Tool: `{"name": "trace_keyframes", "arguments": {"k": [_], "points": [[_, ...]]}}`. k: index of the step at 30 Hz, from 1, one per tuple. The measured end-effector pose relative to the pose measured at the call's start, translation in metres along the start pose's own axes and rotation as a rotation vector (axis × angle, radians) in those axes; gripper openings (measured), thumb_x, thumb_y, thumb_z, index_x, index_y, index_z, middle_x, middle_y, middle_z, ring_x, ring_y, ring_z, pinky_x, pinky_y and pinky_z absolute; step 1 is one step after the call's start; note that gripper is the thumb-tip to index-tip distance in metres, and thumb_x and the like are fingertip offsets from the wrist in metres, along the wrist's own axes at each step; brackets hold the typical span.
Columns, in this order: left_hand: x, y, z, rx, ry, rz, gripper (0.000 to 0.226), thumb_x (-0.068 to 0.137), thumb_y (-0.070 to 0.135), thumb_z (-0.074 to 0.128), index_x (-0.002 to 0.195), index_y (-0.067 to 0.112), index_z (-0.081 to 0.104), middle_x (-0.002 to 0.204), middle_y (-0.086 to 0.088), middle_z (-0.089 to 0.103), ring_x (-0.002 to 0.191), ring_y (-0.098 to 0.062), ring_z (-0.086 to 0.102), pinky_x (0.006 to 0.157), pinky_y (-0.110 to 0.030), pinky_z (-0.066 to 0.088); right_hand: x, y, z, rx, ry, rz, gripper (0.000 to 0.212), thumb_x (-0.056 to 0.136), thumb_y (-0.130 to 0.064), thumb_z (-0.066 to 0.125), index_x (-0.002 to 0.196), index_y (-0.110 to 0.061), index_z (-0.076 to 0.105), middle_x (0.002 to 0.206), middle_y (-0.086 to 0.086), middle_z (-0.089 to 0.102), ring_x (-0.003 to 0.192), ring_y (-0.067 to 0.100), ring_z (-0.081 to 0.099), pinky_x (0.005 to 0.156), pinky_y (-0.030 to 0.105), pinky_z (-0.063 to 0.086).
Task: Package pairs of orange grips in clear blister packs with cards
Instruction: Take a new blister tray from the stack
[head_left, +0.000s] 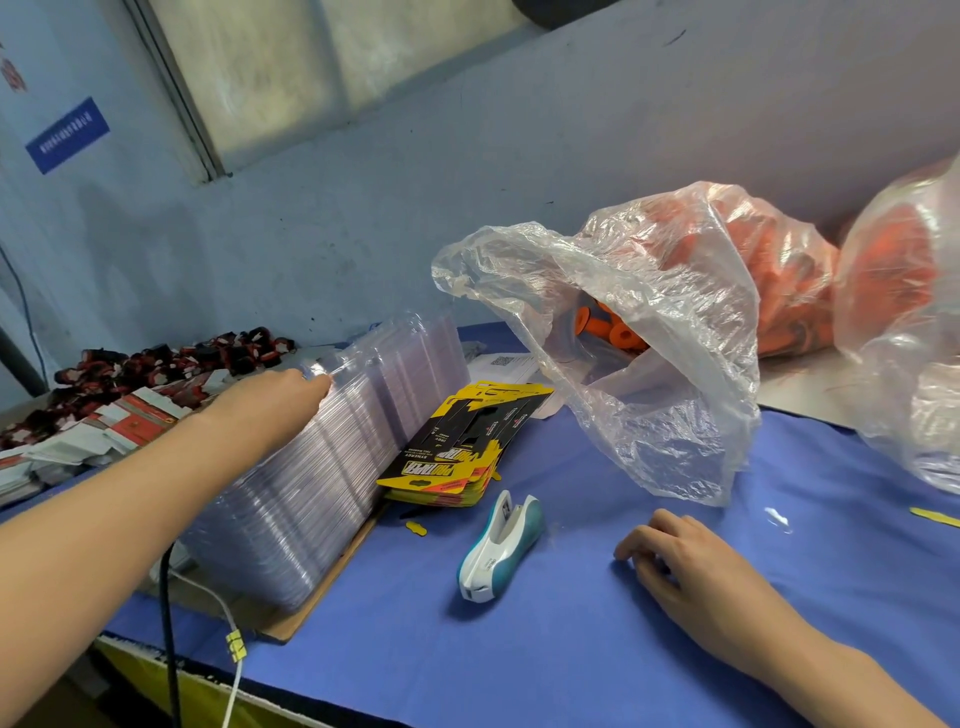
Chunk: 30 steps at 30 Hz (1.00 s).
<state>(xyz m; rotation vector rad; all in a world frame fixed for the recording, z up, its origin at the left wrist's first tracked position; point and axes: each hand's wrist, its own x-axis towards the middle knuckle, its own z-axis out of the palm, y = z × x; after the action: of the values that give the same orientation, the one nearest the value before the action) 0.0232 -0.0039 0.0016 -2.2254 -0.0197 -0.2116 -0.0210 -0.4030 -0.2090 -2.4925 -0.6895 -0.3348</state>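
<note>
On blue worktop (571, 649), crinkled bag (649, 415) of orange grips (613, 327), left hand (280, 395) on glossy blister stack (311, 493), grip unclear, right hand (675, 561) relaxed.

A single wide-angle view, worn on the head, looks forward and down over the desk (597, 649) from close above its near edge; the left hand (280, 395) and right hand (675, 561) enter from the bottom corners; the wall (415, 208) fills the top, tilted.
</note>
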Motion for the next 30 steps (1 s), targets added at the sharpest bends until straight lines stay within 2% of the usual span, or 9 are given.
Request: {"name": "trace_keyframes", "arguments": {"k": [2,5,11,14,18,21,24,26,30], "points": [[-0.003,0.001,0.004,-0.020,0.036,-0.054,0.039,0.095,0.004,0.050,0.131,0.015,0.042,0.102,-0.004,0.060,0.081,-0.023,0.063,0.055,-0.028,0.035,0.000,0.000,0.000,-0.005,-0.004,0.001,0.020,0.101,-0.033,0.043,0.109,-0.040,0.059,0.096,-0.022,0.044,0.093,0.004,0.046,0.079,0.014,0.035],[-0.004,-0.004,0.007,-0.083,0.063,-0.140,0.057,0.086,-0.005,0.057,0.135,0.012,0.036,0.099,-0.005,0.059,0.071,-0.021,0.058,0.052,-0.028,0.034,0.000,0.000,-0.001,-0.013,-0.009,0.002,0.020,0.102,-0.034,0.042,0.109,-0.041,0.059,0.095,-0.022,0.043,0.092,0.004,0.045,0.079,0.014,0.034],[-0.005,-0.025,-0.009,-0.159,0.097,-0.367,0.038,0.086,-0.006,0.052,0.121,0.003,0.042,0.098,-0.019,0.063,0.086,-0.039,0.068,0.061,-0.040,0.045,0.000,-0.002,-0.003,-0.020,-0.014,0.006,0.021,0.102,-0.032,0.041,0.110,-0.041,0.059,0.097,-0.022,0.044,0.093,0.003,0.045,0.078,0.012,0.032],[-0.007,-0.043,-0.024,-0.191,0.149,-0.466,0.040,0.085,-0.010,0.051,0.122,0.002,0.041,0.098,-0.022,0.060,0.088,-0.043,0.066,0.062,-0.040,0.039,-0.001,-0.004,-0.003,-0.018,-0.021,0.023,0.021,0.102,-0.034,0.040,0.110,-0.042,0.058,0.099,-0.022,0.045,0.093,0.002,0.044,0.079,0.012,0.034],[-0.013,-0.063,-0.062,-0.154,0.287,-0.471,0.040,0.089,-0.004,0.052,0.127,0.004,0.041,0.101,-0.020,0.061,0.089,-0.041,0.064,0.059,-0.037,0.035,-0.001,-0.007,-0.004,0.023,-0.006,0.029,0.022,0.102,-0.033,0.040,0.113,-0.043,0.055,0.099,-0.025,0.046,0.094,0.002,0.047,0.084,0.016,0.038],[-0.025,-0.067,-0.102,-0.168,0.479,-0.446,0.044,0.086,-0.004,0.056,0.128,0.004,0.045,0.101,-0.023,0.060,0.089,-0.042,0.059,0.055,-0.038,0.031,-0.001,-0.015,-0.011,0.127,0.033,0.067,0.021,0.101,-0.033,0.043,0.112,-0.049,0.050,0.103,-0.024,0.051,0.086,0.001,0.052,0.080,0.019,0.044],[-0.044,-0.059,-0.145,-0.267,0.721,-0.366,0.045,0.080,-0.008,0.054,0.124,0.002,0.052,0.100,-0.028,0.056,0.086,-0.045,0.056,0.054,-0.041,0.033,0.002,-0.026,-0.026,0.253,0.165,0.065,0.028,0.099,-0.029,0.048,0.111,-0.054,0.048,0.106,-0.022,0.052,0.084,0.004,0.055,0.073,0.016,0.046],[-0.057,-0.053,-0.171,-0.328,0.868,-0.322,0.045,0.079,-0.008,0.053,0.122,0.005,0.056,0.103,-0.026,0.055,0.083,-0.047,0.058,0.059,-0.047,0.042,0.004,-0.036,-0.043,0.392,0.324,0.065,0.024,0.097,-0.037,0.047,0.115,-0.053,0.049,0.102,-0.022,0.056,0.080,0.005,0.057,0.067,0.013,0.043],[-0.078,-0.032,-0.207,-0.646,1.061,-0.240,0.037,0.088,0.009,0.039,0.119,0.022,0.055,0.111,-0.009,0.058,0.088,-0.041,0.060,0.074,-0.055,0.052,0.002,-0.044,-0.080,0.626,0.651,0.094,0.028,0.097,-0.051,0.045,0.124,-0.047,0.050,0.105,-0.016,0.061,0.085,0.011,0.064,0.067,0.014,0.046]]}}
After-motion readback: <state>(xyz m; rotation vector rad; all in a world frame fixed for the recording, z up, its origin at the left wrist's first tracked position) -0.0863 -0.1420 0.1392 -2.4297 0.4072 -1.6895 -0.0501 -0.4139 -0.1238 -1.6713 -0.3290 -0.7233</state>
